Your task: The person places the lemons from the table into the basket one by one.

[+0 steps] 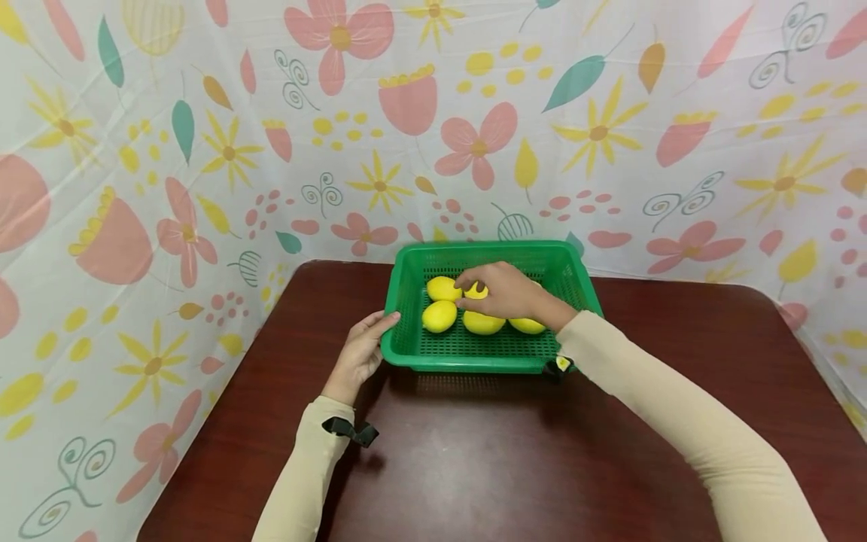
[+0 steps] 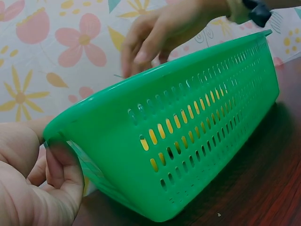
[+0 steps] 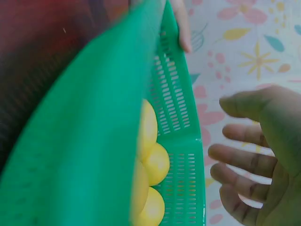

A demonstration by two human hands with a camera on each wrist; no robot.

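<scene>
A green plastic basket (image 1: 474,363) with slotted walls stands on the table, several yellow lemons (image 1: 439,317) lying on its bottom. My left hand (image 1: 362,352) holds the basket's left end, thumb over the rim and fingers curled beneath it in the left wrist view. Over the lemons hovers my right hand (image 1: 504,292), hiding parts of some of them. In the right wrist view its fingers (image 3: 244,160) are spread and loosely bent, and nothing is between them and the thumb. Through the slots of the basket wall (image 2: 117,155), yellow shows in the left wrist view.
The dark reddish-brown table (image 1: 460,459) extends in front of the basket and to both sides. Behind it and along the left hangs a white sheet (image 1: 420,173) with a flower print. A black band (image 1: 350,430) sits around the left sleeve.
</scene>
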